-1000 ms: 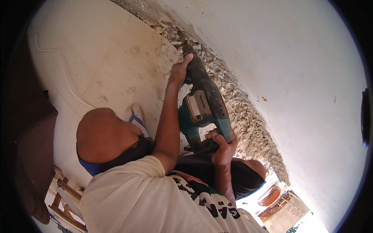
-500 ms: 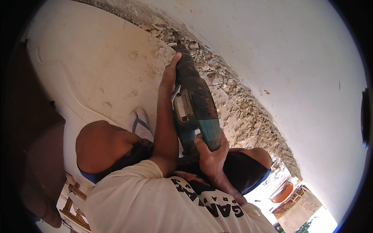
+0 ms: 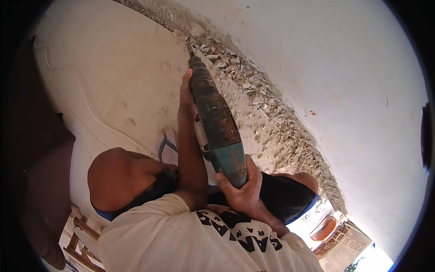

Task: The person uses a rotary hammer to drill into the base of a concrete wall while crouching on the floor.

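Note:
A large teal-and-black rotary hammer drill (image 3: 217, 122) lies diagonally across the middle of my view. My left hand (image 3: 186, 90) is closed on the left side of its front barrel, fingers partly hidden underneath. My right hand (image 3: 238, 192) grips the rear housing end at the lower middle. The chisel bit (image 3: 190, 51) points away from me at the edge of a rough broken strip (image 3: 276, 127) of chipped concrete and loose fragments along the foot of the white wall (image 3: 353, 90). Whether the tip touches it I cannot tell.
A pale floor (image 3: 113, 77) with a white cable (image 3: 81, 90) lies left. My bent knees and sandalled foot (image 3: 168, 147) are below. A dark brown object (image 3: 45, 181) and wooden frame (image 3: 79, 240) stand lower left, an orange basin-like object (image 3: 324, 229) and board (image 3: 351, 249) lower right.
The drill has swung left and turned so more of its top housing shows, its bit now exposed. My right hand has moved down and left with the rear end; both hands keep hold.

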Motion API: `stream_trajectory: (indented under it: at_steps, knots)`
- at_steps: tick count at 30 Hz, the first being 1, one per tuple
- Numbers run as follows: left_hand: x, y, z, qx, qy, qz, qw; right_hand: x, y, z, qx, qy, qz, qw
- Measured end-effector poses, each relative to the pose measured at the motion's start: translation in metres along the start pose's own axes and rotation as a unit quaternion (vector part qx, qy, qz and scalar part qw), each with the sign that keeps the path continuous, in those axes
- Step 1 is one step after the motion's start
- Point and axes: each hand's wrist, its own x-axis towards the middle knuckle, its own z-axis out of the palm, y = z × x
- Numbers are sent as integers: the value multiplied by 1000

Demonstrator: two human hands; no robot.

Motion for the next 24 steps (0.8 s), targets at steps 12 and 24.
stream_trajectory:
  at_steps: [12,24]
  knots:
    - [-9,-69,58,72,13,-50,996,-57,34,-49,78,108,-18,991]
    - [-17,-103,47,120,4,-62,991,-67,65,-61,112,125,-22,986]
